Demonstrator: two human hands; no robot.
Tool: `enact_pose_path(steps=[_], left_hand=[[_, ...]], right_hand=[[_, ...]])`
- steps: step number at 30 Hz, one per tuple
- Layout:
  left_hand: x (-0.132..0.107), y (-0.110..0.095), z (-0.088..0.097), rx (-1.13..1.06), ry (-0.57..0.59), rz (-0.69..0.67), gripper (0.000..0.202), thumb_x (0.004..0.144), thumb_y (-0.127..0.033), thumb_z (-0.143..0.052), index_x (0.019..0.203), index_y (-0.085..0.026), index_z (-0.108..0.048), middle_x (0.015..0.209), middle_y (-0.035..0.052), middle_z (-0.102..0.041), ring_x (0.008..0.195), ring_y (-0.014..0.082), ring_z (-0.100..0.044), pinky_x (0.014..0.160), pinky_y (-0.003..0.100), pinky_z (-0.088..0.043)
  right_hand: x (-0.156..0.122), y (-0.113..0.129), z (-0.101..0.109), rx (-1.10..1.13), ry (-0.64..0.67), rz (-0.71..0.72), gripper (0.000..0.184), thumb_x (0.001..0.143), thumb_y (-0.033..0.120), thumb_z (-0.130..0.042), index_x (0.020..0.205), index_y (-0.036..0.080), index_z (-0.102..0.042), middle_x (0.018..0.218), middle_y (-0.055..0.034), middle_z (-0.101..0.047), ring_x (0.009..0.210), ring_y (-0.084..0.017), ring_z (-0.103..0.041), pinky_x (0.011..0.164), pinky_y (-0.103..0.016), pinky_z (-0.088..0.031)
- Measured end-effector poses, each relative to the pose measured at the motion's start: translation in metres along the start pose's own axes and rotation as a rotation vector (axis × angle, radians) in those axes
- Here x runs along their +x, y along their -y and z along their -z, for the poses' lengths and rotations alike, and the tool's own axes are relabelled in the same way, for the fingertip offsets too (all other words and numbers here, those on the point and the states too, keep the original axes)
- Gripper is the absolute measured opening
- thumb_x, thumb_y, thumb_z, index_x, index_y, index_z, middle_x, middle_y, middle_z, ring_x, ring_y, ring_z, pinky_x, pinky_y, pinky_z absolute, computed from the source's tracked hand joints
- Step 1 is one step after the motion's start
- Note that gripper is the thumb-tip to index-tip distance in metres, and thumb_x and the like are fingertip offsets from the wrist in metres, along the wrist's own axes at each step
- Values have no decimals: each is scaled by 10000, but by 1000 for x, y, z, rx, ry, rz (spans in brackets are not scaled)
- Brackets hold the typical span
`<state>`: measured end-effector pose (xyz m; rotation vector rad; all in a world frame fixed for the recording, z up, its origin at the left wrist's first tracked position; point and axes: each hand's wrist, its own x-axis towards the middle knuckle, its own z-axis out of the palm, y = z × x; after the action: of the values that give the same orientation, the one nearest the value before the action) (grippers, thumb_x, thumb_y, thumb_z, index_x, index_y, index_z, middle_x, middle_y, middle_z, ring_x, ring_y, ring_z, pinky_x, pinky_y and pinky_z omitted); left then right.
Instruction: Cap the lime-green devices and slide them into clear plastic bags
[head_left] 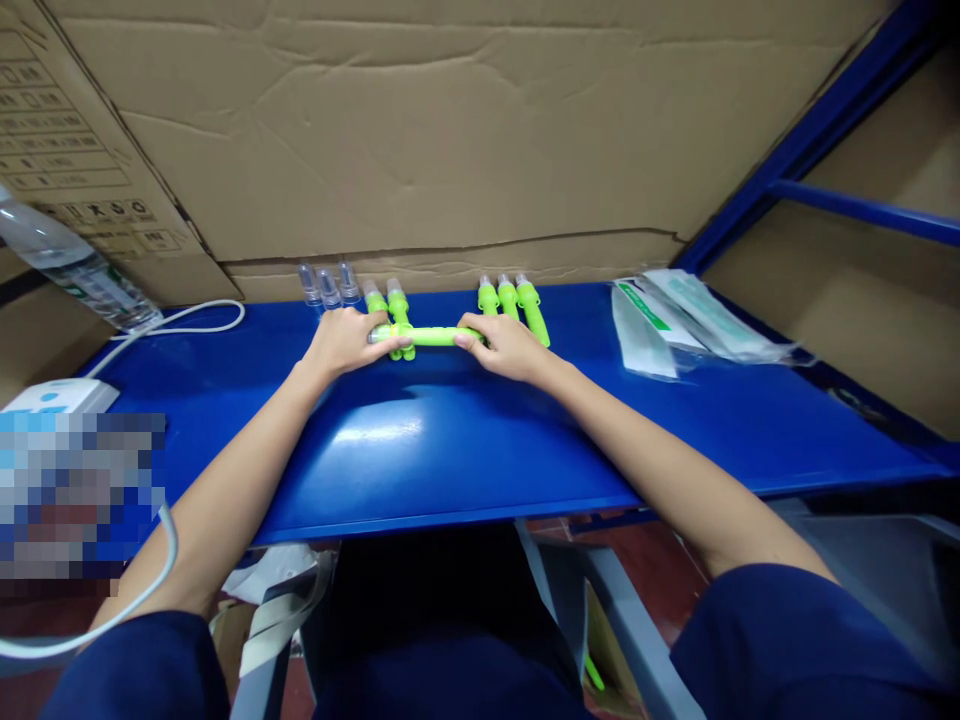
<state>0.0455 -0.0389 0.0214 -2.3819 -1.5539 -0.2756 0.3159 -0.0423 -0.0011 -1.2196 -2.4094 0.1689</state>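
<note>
My left hand [343,340] and my right hand [506,345] each pinch one end of a bright green pen-shaped tube [426,336], held level just above the blue shelf [450,440]. Behind it lie two more green tubes [395,303] near my left hand. Three green tubes [510,300] lie side by side beside my right hand. Three clear caps [328,286] stand at the back left of these.
Flat sealed plastic pouches [675,320] lie at the right of the shelf. A cardboard wall [450,150] closes the back. A water bottle [67,260], a white cable [180,322] and a white device [60,396] sit at the left. A blue frame post [810,130] rises at right.
</note>
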Motion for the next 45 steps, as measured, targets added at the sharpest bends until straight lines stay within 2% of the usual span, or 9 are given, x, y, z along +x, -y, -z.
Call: enact_pose_path(steps=[5, 8, 11, 16, 21, 26, 31, 39, 45], left_hand=[[-1, 5, -8, -44, -73, -29, 802, 718, -858, -609, 1068, -150, -744, 702, 101, -718, 712, 298, -712, 640, 309, -435], [-1, 4, -11, -107, -137, -48, 726, 757, -810, -618, 1063, -161, -724, 745, 85, -734, 709, 261, -705, 636, 288, -423], [-1, -1, -11, -118, -187, -49, 670, 839, -766, -548, 1055, -154, -715, 838, 106, -759, 750, 256, -713, 637, 287, -413], [0, -5, -10, -33, -168, 4, 681, 891, -756, -472, 1043, -144, -728, 903, 147, -772, 814, 297, -732, 641, 304, -409], [0, 3, -7, -51, -114, 43, 643, 907, -729, -462, 974, -156, -745, 821, 133, -760, 800, 296, -729, 645, 303, -421], [-1, 7, -7, -77, -167, -44, 678, 784, -775, -623, 1072, -168, -715, 765, 90, -735, 731, 268, -703, 655, 297, -435], [0, 2, -10, -67, -156, -69, 528, 847, -676, -607, 991, -180, -716, 793, 86, -743, 744, 257, -715, 644, 287, -438], [-1, -4, -11, -104, -63, -18, 538, 823, -672, -616, 974, -170, -738, 758, 89, -739, 751, 265, -734, 667, 289, -473], [0, -6, -12, -79, -46, -5, 535, 825, -669, -634, 1010, -176, -730, 817, 105, -756, 816, 300, -755, 689, 301, -486]], right_hand=[[1, 4, 8, 242, 34, -11, 488, 1025, 539, -384, 773, 169, -579, 673, -49, -610, 648, -180, -552, 642, -306, -387], [1, 6, 11, 401, 52, -34, 651, 1009, 691, -307, 643, 185, -493, 611, -44, -582, 586, -144, -524, 652, -307, -422], [2, 2, 8, 470, 51, -86, 690, 992, 746, -254, 692, 184, -519, 599, -39, -587, 516, -127, -502, 632, -311, -449], [5, -7, 1, 185, -220, -10, 528, 993, 665, -408, 1121, 187, -594, 1028, -133, -692, 918, -298, -669, 831, -449, -515], [2, -5, -3, 73, -162, 136, 455, 971, 520, -560, 1246, 158, -541, 1231, -171, -626, 1056, -317, -653, 895, -456, -530], [0, -4, -7, -6, -198, 180, 304, 1014, 375, -489, 1170, 135, -590, 1153, -160, -653, 997, -293, -656, 855, -422, -527], [-3, 1, 2, -157, -188, 102, 355, 1026, 389, -430, 1196, 146, -625, 1147, -162, -677, 985, -314, -662, 757, -387, -498], [-6, 13, 10, -180, -162, 34, 393, 1028, 410, -373, 1078, 162, -674, 1067, -145, -725, 961, -328, -665, 756, -387, -453], [-2, 13, 11, -38, -153, -81, 457, 1021, 466, -382, 969, 166, -722, 739, -105, -683, 743, -290, -650, 701, -394, -441]])
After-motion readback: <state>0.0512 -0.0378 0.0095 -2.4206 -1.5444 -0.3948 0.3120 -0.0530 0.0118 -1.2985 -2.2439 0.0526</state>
